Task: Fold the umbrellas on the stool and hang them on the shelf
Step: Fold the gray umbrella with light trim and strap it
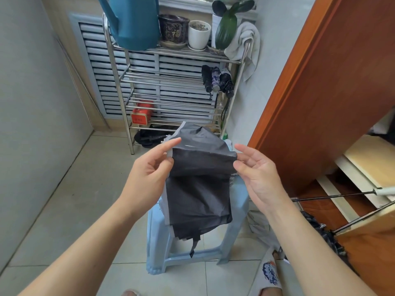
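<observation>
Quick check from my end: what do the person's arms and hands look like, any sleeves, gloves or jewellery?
Both forearms are bare up to the frame edge, with no sleeve in view. The left hand and right hand wear no gloves, rings, watch or wristband that shows. No markings or cables are visible on either arm.

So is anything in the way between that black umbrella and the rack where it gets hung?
Nothing visible blocks it. Both hands, left and right, pinch the black umbrella above the stool; the shelf stands just beyond.
</observation>
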Demonstrator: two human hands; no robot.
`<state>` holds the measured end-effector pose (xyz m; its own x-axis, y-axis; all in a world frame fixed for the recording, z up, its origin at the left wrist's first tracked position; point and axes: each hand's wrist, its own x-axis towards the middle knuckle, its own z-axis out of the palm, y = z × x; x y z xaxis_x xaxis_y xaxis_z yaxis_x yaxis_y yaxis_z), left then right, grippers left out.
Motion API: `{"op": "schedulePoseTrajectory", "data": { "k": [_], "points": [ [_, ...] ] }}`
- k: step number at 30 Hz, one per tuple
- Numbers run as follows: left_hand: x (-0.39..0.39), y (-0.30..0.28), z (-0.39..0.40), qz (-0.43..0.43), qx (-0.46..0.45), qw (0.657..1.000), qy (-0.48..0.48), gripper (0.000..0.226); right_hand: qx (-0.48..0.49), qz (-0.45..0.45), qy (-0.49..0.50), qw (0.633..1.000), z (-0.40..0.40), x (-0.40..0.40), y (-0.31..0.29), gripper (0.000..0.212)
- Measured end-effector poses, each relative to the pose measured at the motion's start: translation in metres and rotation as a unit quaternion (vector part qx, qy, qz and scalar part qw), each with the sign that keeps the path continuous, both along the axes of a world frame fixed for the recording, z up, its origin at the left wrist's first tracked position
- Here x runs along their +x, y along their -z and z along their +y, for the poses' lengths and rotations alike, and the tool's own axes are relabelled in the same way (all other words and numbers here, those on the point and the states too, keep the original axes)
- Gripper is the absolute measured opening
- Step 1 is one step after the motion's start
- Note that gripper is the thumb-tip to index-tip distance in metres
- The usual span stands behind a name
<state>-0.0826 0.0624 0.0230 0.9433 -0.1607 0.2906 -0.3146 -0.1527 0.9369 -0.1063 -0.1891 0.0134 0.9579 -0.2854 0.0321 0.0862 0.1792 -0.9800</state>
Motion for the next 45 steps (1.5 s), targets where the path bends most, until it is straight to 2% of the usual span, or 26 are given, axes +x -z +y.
{"op": "schedulePoseTrajectory", "data": {
  "k": [5,9,12,14,16,19,22,25,31,35,38,41,45],
  "points": [
    [-0.001,0.003,0.003,-0.039,0.035,0.999,-0.003,0.051,-0.039,-0.005,-0.002,0.999,-0.001,-0.006,-0.006,0.037],
    [-0.007,0.004,0.006,-0.12,0.134,0.984,0.007,0.053,-0.232,-0.011,-0.007,0.973,-0.004,-0.006,-0.018,0.03],
    [-0.009,-0.004,0.008,-0.134,0.117,0.984,0.001,0.05,-0.335,-0.039,0.015,0.941,-0.009,0.003,-0.025,0.023],
    [-0.008,-0.012,0.008,-0.12,0.073,0.99,-0.017,0.044,-0.336,-0.064,0.032,0.939,-0.014,0.008,-0.028,0.03],
    [0.003,-0.011,0.012,-0.061,0.035,0.995,-0.077,0.033,-0.324,-0.077,0.041,0.942,-0.019,0.01,-0.029,0.031],
    [0.033,0.008,0.026,0.054,0.063,0.986,-0.146,0.024,-0.309,-0.029,0.04,0.95,-0.025,0.009,-0.025,0.019],
    [0.055,0.034,0.034,0.129,0.109,0.979,-0.111,0.023,-0.312,0.008,0.046,0.949,-0.029,0.01,-0.015,0.016],
    [0.068,0.044,0.032,0.109,0.155,0.977,-0.095,0.014,-0.307,0.016,0.052,0.95,-0.029,0.013,-0.01,0.014],
    [0.079,0.036,0.015,0.129,0.134,0.98,-0.067,0.017,-0.278,0.008,0.07,0.958,-0.019,0.029,-0.009,0.017],
    [0.085,0.033,0.008,0.137,0.12,0.982,-0.042,0.006,-0.262,0.012,0.082,0.962,-0.017,0.039,-0.005,0.017],
    [0.084,0.032,0.006,0.123,0.118,0.985,-0.009,0.009,-0.253,0.02,0.079,0.964,-0.022,0.042,-0.001,0.019],
    [0.084,0.033,0.003,0.096,0.14,0.985,-0.033,0.015,-0.245,0.029,0.074,0.966,-0.028,0.04,0.001,0.02],
    [0.083,0.032,0.001,0.103,0.084,0.99,-0.047,0.024,-0.242,0.038,0.076,0.967,-0.031,0.036,0.001,0.012]
  ]
}}
